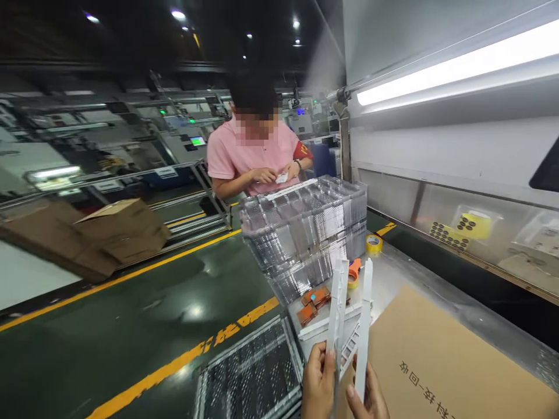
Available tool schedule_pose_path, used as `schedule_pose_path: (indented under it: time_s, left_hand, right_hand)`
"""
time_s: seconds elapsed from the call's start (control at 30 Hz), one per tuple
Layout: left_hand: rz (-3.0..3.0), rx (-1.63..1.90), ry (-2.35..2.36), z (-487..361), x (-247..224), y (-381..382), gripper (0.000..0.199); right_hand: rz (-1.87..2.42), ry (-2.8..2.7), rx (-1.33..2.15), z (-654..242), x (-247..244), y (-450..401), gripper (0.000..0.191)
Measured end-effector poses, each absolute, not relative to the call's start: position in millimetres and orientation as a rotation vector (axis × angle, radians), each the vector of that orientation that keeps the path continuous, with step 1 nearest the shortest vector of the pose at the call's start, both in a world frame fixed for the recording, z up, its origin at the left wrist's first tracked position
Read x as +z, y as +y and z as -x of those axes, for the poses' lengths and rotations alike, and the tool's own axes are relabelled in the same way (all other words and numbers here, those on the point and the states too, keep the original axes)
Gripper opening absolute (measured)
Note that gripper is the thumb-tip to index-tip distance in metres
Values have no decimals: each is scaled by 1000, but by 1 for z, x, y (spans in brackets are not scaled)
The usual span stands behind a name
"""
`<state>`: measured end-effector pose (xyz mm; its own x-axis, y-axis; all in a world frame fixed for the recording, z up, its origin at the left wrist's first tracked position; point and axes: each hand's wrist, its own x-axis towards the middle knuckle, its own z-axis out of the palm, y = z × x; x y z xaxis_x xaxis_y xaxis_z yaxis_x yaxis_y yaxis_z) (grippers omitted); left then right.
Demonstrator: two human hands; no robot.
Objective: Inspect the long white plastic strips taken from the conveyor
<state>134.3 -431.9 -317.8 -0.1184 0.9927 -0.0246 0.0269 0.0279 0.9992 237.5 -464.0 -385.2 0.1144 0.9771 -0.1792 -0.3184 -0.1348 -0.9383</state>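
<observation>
We list one first white strip (336, 308) pinched in our left hand (318, 381), a second white strip (364, 326) pinched in our right hand (371, 396), apart and just to its right, both long axes pointing away from us, near the printed cardboard (437, 343).

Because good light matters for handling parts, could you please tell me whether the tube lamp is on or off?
On: the tube lamp glows bright white along its visible length.
</observation>
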Motion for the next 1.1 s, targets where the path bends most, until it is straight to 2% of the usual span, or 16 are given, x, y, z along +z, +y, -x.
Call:
schedule_pose_path:
  time_s: [0.27,0.37,0.53,0.73,0.93,1.1]
  left_hand:
    - [-958,1356,1416,-117,-320,-426,34]
    - [-944,1332,1421,-99,-330,-411,36]
    - [-942,1233,1333,-85,-343,-389,36]
    - [-913,1084,1131,-104,-338,-417,33]
    - [-690,920,917,-114,-323,-443,55]
    - [-646,869,848,-116,-310,-450,57]
  right_hand:
    - [957,-952,1454,-216,-370,-457,59]
    - [1041,-893,1457,-231,-374,-466,56]
    - [1313,-700,1424,-264,-378,-491,66]
    - [1327,-639,1389,-240,-368,-512,55]
    - [1137,-617,1371,-211,-359,-517,57]
    - [1011,-636,1395,-207,-361,-525,54]
